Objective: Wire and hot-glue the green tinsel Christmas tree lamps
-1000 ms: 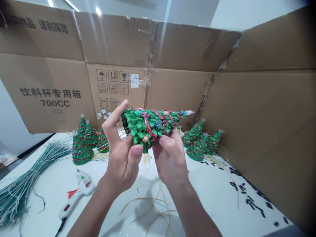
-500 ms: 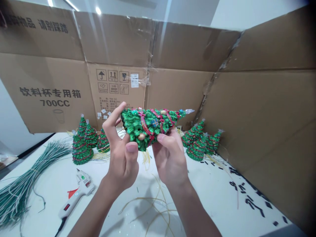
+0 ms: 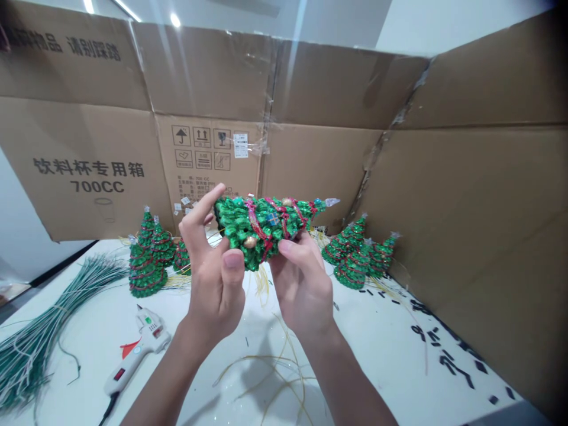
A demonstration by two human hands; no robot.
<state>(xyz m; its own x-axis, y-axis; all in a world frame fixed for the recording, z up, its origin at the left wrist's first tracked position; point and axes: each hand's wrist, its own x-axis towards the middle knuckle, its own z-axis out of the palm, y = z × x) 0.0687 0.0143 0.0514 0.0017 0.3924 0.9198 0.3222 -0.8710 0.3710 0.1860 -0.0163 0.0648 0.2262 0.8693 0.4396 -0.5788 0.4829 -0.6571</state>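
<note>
background: a large opened cardboard carton (image 3: 208,77) is stood up behind a white table (image 3: 95,310), its flaps spread, with chinese lettering and "700cc" printed on the left panel.
held thing: a green tinsel christmas tree (image 3: 261,228) is held on its side above the table, between both hands, with its clear tip (image 3: 331,202) pointed right. a red garland (image 3: 256,225) is wound around it, and a gold bauble (image 3: 250,241) and a blue gift-box ornament (image 3: 272,219) are fixed to it.
left hand (image 3: 215,284): the tree's wide end is held here. the left index finger (image 3: 206,207) is raised and extended just beside that end; the left thumb (image 3: 233,260) is pressed against the underside.
right hand (image 3: 304,290): the narrower part is supported here, with the right thumb (image 3: 290,248) pressed on the underside. the other fingers of both hands are hidden behind the tree, so their spread cannot be told.
change: the tree has been rolled slightly and drawn left, so the bauble and gift box are carried leftward and another side is turned up.
nearby: finished trees (image 3: 145,266) are grouped left and more (image 3: 352,260) right, well apart from the tip. a hot glue gun (image 3: 151,337), a bundle of green wire stems (image 3: 35,349), loose straw-coloured strands (image 3: 266,358) and black scraps (image 3: 448,364) lie on the table.
edges: the table's right side is met by the carton's flap (image 3: 465,207).
</note>
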